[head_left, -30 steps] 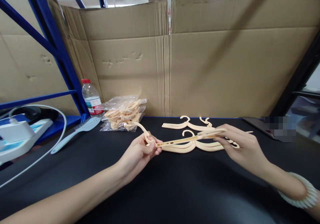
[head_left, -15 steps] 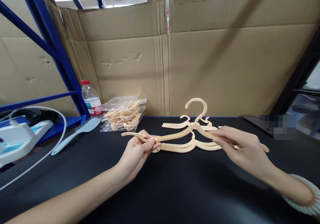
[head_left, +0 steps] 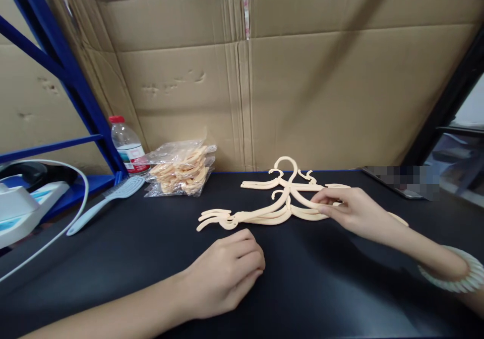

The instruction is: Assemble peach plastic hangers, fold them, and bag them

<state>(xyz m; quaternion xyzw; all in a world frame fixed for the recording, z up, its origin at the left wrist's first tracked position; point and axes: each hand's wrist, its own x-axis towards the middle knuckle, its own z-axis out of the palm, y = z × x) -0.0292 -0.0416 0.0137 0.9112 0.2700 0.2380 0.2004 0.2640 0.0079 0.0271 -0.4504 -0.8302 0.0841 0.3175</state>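
Note:
A cream folding clothes hanger [head_left: 268, 210] with its hook up lies over another cream hanger [head_left: 264, 221] on the black table. My right hand [head_left: 351, 208] pinches the upper hanger's right arm between thumb and fingers, and hides part of both. My left hand [head_left: 230, 273] rests in front of the hangers, apart from them, with its fingers curled closed and no object showing in them. Behind, further cream hanger pieces [head_left: 260, 184] lie on the table.
Plastic bags of cream hangers [head_left: 181, 170] stand at the back left, beside a red-capped bottle [head_left: 128, 147]. A light blue hairbrush [head_left: 109, 200] and a white power strip [head_left: 41, 200] with a cable lie left. Cardboard [head_left: 181, 87] walls the back; a flat dark device [head_left: 393, 183] lies back right.
My left hand has let go of the hanger's left end and drawn back toward me, fingers curled. The hanger has come down onto the other one, with my right hand still on it.

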